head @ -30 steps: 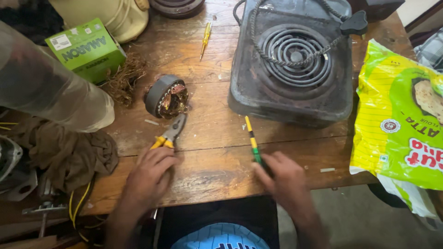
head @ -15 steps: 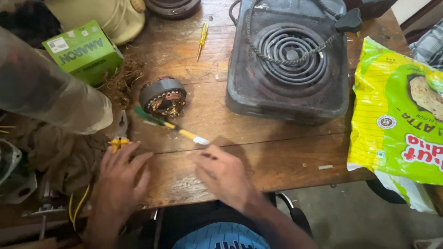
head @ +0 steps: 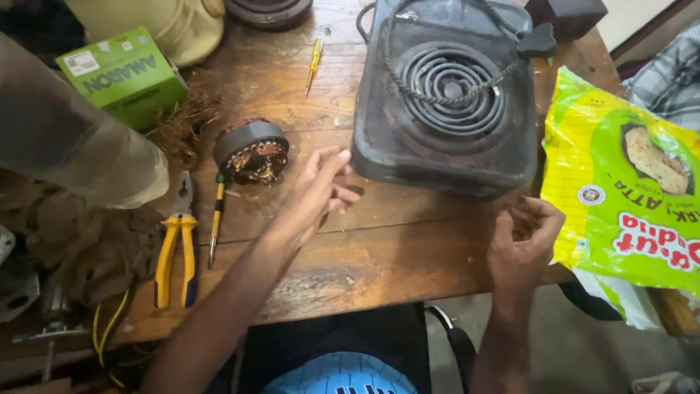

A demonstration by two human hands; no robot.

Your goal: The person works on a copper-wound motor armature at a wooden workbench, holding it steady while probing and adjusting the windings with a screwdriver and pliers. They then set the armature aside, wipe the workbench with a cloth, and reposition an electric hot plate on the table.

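On the worn wooden table (head: pixel 408 248) we count one round grey motor stator with copper windings (head: pixel 251 152), one pair of yellow-handled pliers (head: pixel 175 252), and two screwdrivers: a yellow-and-green one (head: pixel 216 219) lying just left of the stator and a small yellow one (head: pixel 313 64) farther off. One black single-coil electric hotplate (head: pixel 446 102) sits at the far right. Our left hand (head: pixel 315 191) hovers just right of the stator, fingers loosely extended, holding nothing. Our right hand (head: pixel 523 241) is curled half shut (empty, as far as we see) at the near edge. One green rectangular carton (head: pixel 122 76) lies far left; one yellow-and-green flour bag (head: pixel 627 190) overhangs the right edge.
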